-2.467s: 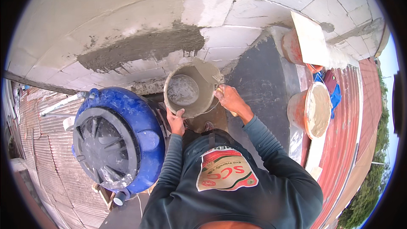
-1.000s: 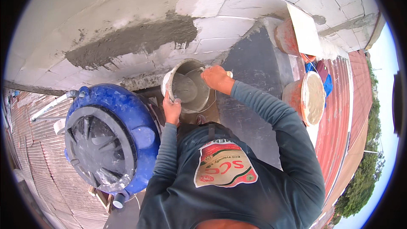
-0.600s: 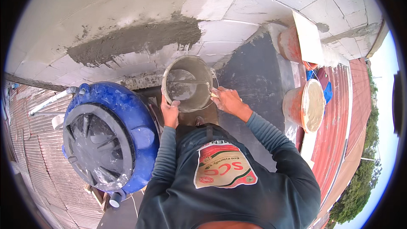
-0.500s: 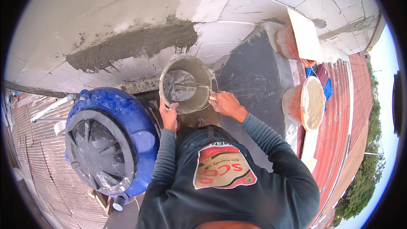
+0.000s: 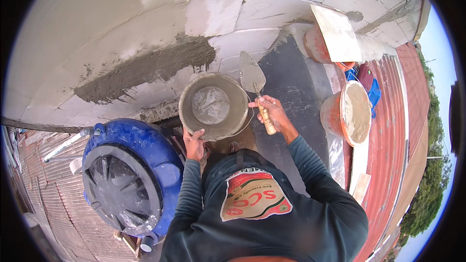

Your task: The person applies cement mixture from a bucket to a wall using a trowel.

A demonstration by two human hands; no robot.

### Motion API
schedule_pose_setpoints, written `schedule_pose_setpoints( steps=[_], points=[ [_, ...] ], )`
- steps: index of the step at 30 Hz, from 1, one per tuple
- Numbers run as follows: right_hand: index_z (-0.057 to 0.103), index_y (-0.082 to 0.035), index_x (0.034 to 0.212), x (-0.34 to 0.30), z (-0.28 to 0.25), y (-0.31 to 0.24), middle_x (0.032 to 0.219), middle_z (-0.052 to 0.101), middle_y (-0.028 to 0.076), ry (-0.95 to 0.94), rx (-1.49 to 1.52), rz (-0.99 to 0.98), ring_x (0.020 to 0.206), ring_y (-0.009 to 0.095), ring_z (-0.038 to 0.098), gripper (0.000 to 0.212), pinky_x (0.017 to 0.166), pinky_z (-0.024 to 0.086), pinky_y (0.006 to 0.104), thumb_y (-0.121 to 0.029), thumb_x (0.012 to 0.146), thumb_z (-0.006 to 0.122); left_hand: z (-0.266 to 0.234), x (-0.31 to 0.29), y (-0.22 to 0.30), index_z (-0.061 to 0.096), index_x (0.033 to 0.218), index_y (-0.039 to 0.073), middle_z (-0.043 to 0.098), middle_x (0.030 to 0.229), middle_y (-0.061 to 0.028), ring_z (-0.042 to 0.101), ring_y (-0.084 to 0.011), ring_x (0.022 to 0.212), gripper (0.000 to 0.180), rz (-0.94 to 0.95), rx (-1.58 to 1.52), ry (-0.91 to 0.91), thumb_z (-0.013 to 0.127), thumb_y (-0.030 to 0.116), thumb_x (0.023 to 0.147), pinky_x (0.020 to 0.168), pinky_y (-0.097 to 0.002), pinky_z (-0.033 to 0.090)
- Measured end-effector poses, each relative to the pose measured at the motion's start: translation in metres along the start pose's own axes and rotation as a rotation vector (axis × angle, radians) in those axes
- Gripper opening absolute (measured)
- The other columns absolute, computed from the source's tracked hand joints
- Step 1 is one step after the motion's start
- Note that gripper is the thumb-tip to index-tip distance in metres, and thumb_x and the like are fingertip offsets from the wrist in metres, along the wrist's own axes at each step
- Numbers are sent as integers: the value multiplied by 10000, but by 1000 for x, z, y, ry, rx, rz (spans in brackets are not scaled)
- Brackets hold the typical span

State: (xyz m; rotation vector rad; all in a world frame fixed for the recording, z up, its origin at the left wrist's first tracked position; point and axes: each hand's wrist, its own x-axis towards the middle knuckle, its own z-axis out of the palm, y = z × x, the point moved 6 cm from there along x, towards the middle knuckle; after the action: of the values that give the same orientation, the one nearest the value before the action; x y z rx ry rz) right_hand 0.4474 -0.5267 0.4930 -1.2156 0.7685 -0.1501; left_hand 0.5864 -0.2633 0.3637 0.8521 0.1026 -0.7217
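My left hand (image 5: 194, 144) grips the near left rim of a mortar-smeared bucket (image 5: 239, 116), thumb over the edge. The bucket tips toward me, and a thin wet residue coats its bottom. In my right hand (image 5: 274, 112) is a pointing trowel (image 5: 252, 74), held by its wooden handle. The blade points away toward the wall and carries grey mortar film. One finger of that hand reaches to the bucket's thin wire handle (image 5: 249, 98). Beyond the bucket, a dark patch of wet mortar (image 5: 150, 70) covers part of the pale block wall (image 5: 213, 14).
A blue water tank (image 5: 167, 165) with a black lid stands close at my left. To the right are a mortar-filled bucket (image 5: 357, 111) and another bucket (image 5: 318, 46) with a white board (image 5: 337, 34) on it. Corrugated roofing (image 5: 393, 116) drops off toward the far right.
The trowel has come out of the bucket and now stands to its right in my right hand. The bucket has shifted slightly nearer me, still in my left hand.
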Motion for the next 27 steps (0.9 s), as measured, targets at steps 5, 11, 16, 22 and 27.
schedule_pose_setpoints(
  steps=[5,11,16,22,27],
  points=[
    [544,-8,1147,-40,82,-42,1089,695,132,-141,38,-152,590,103,590,385,530,491,253,-379,1044,524,7,2,-15,393,1445,104,574,1281,-97,641,-248,1090,657,-17,33,1,535,-128,847,805,-446,642],
    [536,8,1198,-39,140,-38,921,621,59,-279,-111,-185,602,93,574,394,561,472,255,-360,1056,517,5,-5,-28,395,1427,109,584,1263,-109,671,-250,1012,627,-58,4,-41,522,-105,852,792,-424,633],
    [552,-21,1136,-62,56,-13,877,614,43,60,87,-133,575,97,573,304,512,486,245,-310,1044,536,9,-10,-25,395,1438,130,575,1289,-96,657,-246,1060,662,-3,-43,38,536,-113,838,802,-449,636],
    [550,-48,1073,-40,18,23,848,601,37,145,-52,59,570,103,569,308,494,476,262,-352,1026,563,15,-5,-15,391,1440,133,567,1294,-91,645,-254,1092,667,6,-4,6,537,-113,837,787,-470,642],
    [558,-51,976,-33,44,10,799,589,38,-85,-134,84,555,99,546,319,483,457,262,-366,1020,572,17,-2,-11,384,1442,131,557,1298,-93,645,-260,1089,666,26,-15,45,533,-114,840,789,-471,644]
  ],
)
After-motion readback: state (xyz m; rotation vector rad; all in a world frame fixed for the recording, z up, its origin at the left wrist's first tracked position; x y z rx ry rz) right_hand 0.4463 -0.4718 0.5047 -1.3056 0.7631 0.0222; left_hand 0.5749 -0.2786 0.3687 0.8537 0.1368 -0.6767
